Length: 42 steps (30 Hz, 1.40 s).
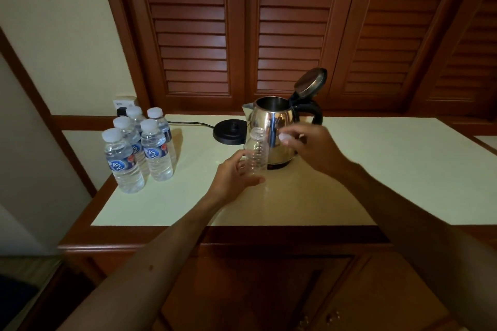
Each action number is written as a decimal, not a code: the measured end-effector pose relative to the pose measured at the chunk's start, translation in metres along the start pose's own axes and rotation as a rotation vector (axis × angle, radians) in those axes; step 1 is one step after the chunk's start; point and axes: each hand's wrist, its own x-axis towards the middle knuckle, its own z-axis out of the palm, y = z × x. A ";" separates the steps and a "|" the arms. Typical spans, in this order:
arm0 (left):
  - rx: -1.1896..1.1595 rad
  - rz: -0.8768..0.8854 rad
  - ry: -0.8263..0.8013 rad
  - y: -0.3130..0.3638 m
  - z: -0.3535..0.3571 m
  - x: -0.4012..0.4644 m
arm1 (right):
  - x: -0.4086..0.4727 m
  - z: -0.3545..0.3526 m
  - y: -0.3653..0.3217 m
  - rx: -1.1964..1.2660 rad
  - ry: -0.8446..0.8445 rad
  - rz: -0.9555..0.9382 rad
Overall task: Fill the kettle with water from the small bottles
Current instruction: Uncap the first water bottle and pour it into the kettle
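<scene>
Now our left hand (236,174) grips upright uncapped bottle (258,153); right hand (312,146) pinches cap (284,137); open kettle (274,126) just behind.

Premises consistent with a hotel or guest room refreshment corner, not a kitchen. Evidence: a pale cream counter top (363,169) framed in reddish-brown wood over matching cabinet doors (269,290), backed by dark wooden louvred shutter doors (290,35) and a plain cream wall (59,21). Provisions observed: a polished steel electric kettle (271,121) beside its black round power base (230,131), and a cluster of five small sealed plastic water bottles (139,148)
</scene>
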 end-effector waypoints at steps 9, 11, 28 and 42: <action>0.010 0.031 0.013 -0.007 0.000 0.002 | 0.050 0.003 -0.055 -0.078 -0.233 -0.017; 0.012 0.040 0.014 -0.007 0.000 0.003 | 0.054 0.001 -0.053 -0.102 -0.288 -0.021; 0.024 0.064 -0.017 -0.006 -0.001 0.002 | 0.069 -0.009 -0.058 -0.368 -0.537 -0.054; -0.016 0.033 -0.037 -0.009 -0.001 0.002 | 0.069 -0.014 -0.051 -0.281 -0.567 -0.058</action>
